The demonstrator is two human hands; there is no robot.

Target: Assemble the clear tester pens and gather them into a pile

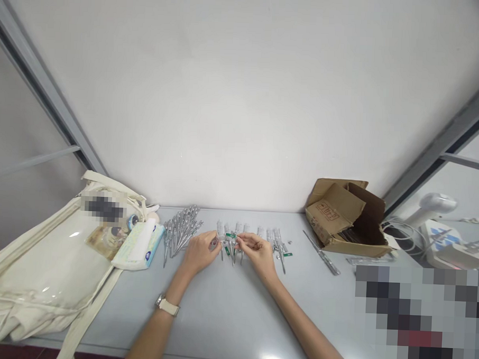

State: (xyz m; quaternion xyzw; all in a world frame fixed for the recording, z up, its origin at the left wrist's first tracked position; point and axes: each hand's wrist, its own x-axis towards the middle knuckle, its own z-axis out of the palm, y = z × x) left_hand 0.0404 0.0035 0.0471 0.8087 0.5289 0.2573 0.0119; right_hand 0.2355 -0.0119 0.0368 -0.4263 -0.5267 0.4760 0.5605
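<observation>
My left hand (203,252) is closed in a pinch on a clear-handled screwdriver (221,238), mostly hidden by the fingers. Facing it, my right hand (258,252) has thumb and fingertips pressed together at the end of a small green strip (230,235). Both hands meet just above the grey table (217,321). Behind and below them lie several more clear-handled screwdrivers (277,239) in a row, shafts toward me. Loose green strips lie among them, one a green piece (287,254) at the right.
Many slim screwdrivers (182,227) are heaped at the left. Beyond them are a tissue pack (139,249) and a cream bag (49,256). To the right lie a long packaged tool (322,254), an open cardboard box (329,215) and a white device (454,247) with cables.
</observation>
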